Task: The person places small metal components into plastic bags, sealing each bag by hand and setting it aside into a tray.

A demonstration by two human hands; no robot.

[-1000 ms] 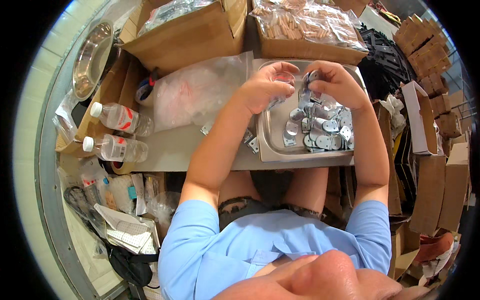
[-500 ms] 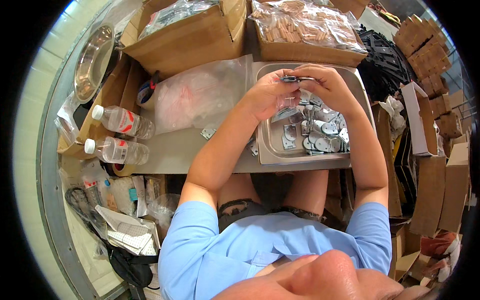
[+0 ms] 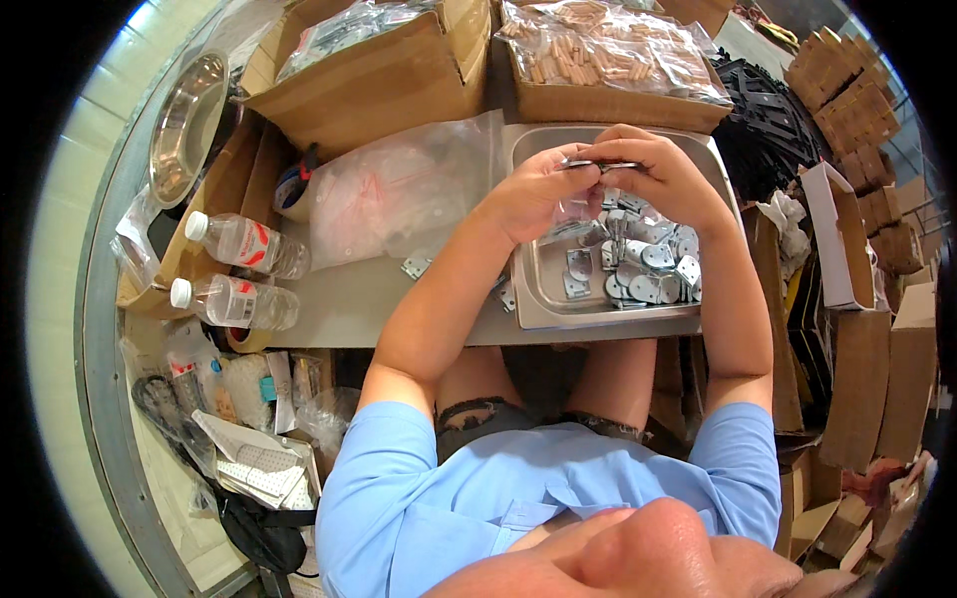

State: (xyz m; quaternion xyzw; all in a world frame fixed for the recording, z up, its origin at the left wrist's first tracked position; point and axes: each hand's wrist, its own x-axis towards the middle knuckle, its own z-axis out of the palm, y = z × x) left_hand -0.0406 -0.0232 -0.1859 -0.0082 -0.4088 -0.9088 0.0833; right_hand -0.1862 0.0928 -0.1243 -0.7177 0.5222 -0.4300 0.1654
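Over the far part of a metal tray (image 3: 530,299), my two hands meet fingertip to fingertip. My left hand (image 3: 538,189) is closed, pinching a thin metal plate (image 3: 577,163) seen edge-on. A clear plastic bag (image 3: 570,213) hangs under its fingers; how it is held is hidden. My right hand (image 3: 658,171) is closed as well, its thumb and fingers on another flat metal piece (image 3: 622,165). Inside the tray, below my hands, lies a heap of silver metal brackets (image 3: 646,287) with rounded ends and holes.
Left of the tray lies a large clear bag (image 3: 399,189) of small plastic bags. Loose brackets (image 3: 416,265) sit near my left forearm. Two bottles (image 3: 249,244) lie at the left. Cardboard boxes (image 3: 389,80) and a box of bagged wooden dowels (image 3: 618,105) stand behind.
Both hands have come slightly down and closer together. The metal pieces in them have tilted and shifted a little. The tray and its heap look the same.
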